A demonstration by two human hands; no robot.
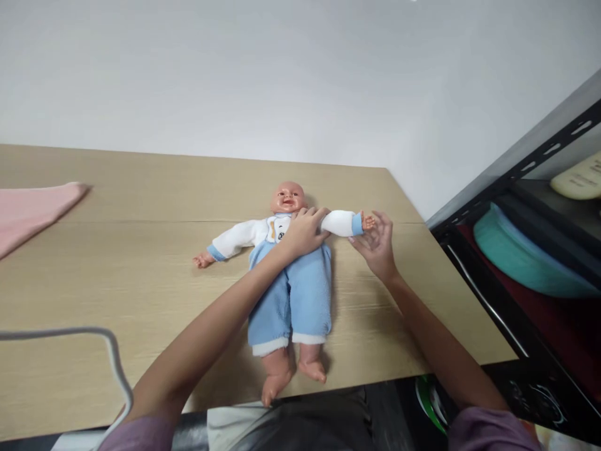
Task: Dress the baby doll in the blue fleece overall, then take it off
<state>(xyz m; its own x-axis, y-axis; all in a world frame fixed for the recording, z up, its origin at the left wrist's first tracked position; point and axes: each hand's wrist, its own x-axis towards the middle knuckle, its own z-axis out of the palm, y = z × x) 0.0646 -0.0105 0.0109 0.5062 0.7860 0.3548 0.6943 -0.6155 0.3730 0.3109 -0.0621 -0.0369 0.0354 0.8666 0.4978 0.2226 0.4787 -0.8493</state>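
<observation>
While the doll point(307, 285) is lying face-up on the table point(141, 263), bare feet point(276, 379) are pointing nearward, blue trousers point(310, 313) showing; left hand point(305, 233) is resting across its chest, right hand point(378, 247) curling round its outstretched fist, I can't tell whether gripping; bald head point(287, 195) is pointing wallward.

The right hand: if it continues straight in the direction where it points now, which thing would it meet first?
Most likely the doll's small hand, just beyond the blue cuff. The right hand is right beside it; whether they touch is hard to tell.
</observation>
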